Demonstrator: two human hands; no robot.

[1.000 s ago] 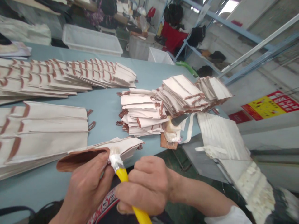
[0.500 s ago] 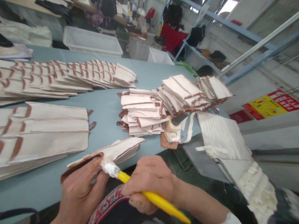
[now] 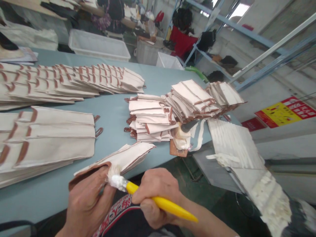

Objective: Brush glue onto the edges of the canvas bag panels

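My left hand (image 3: 87, 202) is closed on a small stack of flat cream pieces with brown edging (image 3: 123, 158), holding it at the near edge of the blue table (image 3: 111, 112). My right hand (image 3: 154, 194) grips a yellow-handled brush (image 3: 158, 202). Its white, glue-covered bristles (image 3: 115, 177) press against the brown end of the held stack, right by my left thumb.
Fanned rows of the same cream and brown pieces (image 3: 69, 80) cover the table's left. Piles of them (image 3: 150, 118) sit mid-right, beside a glue-smeared pot with a brush (image 3: 182, 136). A glue-crusted board (image 3: 234, 148) lies right. White tubs (image 3: 98, 44) stand behind.
The brush handle swung from pointing down to pointing right, and its bristles slid left across the brown end of the held stack. My left hand tipped the stack slightly.
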